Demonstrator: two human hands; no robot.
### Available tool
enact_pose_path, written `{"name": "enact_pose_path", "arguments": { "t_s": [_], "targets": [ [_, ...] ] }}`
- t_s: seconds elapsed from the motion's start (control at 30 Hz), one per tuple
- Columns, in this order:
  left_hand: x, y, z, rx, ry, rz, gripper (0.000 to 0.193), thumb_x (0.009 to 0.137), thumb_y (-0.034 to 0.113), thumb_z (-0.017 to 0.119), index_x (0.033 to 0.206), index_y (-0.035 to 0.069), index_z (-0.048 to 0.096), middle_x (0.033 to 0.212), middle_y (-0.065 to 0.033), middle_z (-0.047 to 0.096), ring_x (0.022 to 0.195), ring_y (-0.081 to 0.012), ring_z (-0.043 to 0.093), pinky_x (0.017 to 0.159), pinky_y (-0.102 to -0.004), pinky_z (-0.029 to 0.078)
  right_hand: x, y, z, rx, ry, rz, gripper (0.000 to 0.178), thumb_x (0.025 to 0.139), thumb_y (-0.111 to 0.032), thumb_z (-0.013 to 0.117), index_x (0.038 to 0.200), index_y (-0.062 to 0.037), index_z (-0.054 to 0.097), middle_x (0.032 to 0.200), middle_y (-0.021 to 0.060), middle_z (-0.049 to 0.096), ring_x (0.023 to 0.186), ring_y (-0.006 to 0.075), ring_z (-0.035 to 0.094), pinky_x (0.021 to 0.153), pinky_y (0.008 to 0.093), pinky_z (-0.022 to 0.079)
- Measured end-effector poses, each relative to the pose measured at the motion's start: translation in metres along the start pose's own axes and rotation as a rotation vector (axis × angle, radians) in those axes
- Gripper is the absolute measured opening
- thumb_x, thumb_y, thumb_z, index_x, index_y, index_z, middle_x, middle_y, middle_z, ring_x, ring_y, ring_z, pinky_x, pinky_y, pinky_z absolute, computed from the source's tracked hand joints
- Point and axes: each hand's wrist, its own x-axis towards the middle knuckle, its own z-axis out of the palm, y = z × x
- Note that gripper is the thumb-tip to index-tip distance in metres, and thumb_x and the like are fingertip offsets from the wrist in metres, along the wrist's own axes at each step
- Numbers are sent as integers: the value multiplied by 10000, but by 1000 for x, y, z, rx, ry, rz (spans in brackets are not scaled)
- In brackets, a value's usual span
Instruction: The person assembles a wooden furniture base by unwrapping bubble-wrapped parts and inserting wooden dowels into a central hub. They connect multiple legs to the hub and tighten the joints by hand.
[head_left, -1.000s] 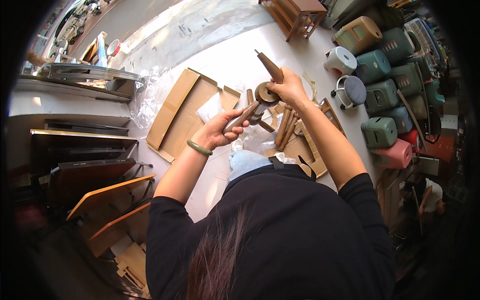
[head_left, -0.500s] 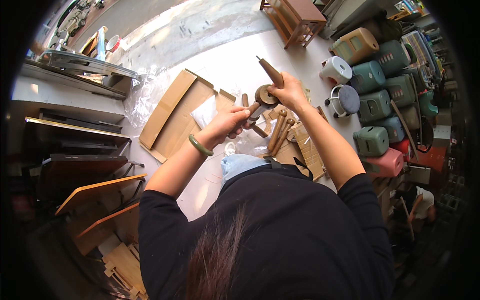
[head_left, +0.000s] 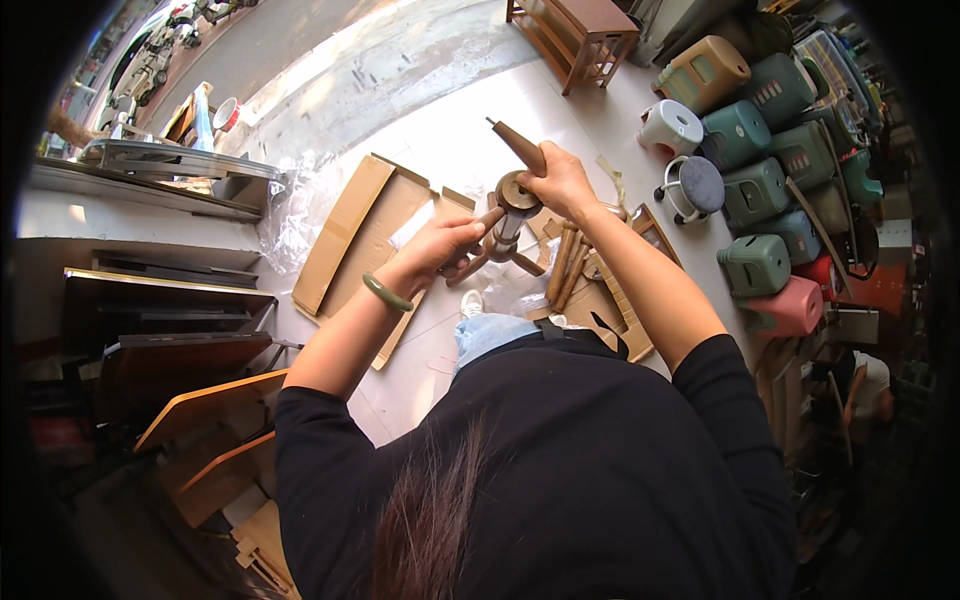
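A turned wooden post (head_left: 506,232) stands upright in front of me, with a round top (head_left: 517,192) that has a hole in its middle. Brown legs (head_left: 527,264) spread from its lower end. My right hand (head_left: 563,185) is closed on a tapered wooden rod (head_left: 521,147), which tilts up to the left and ends in a thin metal tip. This hand's fingers are beside the round top. Left of the post, my left hand (head_left: 447,246) is closed on a wooden peg (head_left: 490,217) that reaches the post's side; whether it is fixed there I cannot tell.
Several wooden rods (head_left: 566,265) lie on cardboard right of the post. An opened carton (head_left: 345,235) and clear plastic wrap (head_left: 297,215) are on the left. Stacked plastic stools (head_left: 755,190) and a wheeled stool (head_left: 695,187) line the right. Folded tables (head_left: 205,405) lean at the left.
My right hand has moved slightly left with the tapered rod. My left hand has shifted a little left and down, and more of the post shows between the hands.
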Motion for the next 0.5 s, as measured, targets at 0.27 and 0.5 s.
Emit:
{"name": "enact_pose_path", "arguments": {
  "t_s": [0.27, 0.5],
  "targets": [
    [-13, -18, 31, 1216, 562, 850, 351, 832, 216, 684, 1170, 146, 623, 890, -93, 614, 750, -261, 613, 634, -390, 497, 0, 1, 1, 34, -7, 8, 377, 740, -225, 766, 959, -6, 551, 917, 214, 661, 909, 360, 645, 808, 420, 502],
    [-2, -9, 2, -815, 45, -223, 372, 969, 327, 528, 1095, -22, 551, 882, -130, 612, 747, -195, 602, 407, -195, 390, -1, -1, 0, 29, -15, 21, 365, 752, -222, 758, 962, -7, 551, 927, 221, 662, 922, 369, 645, 819, 417, 503]
  ]
}}
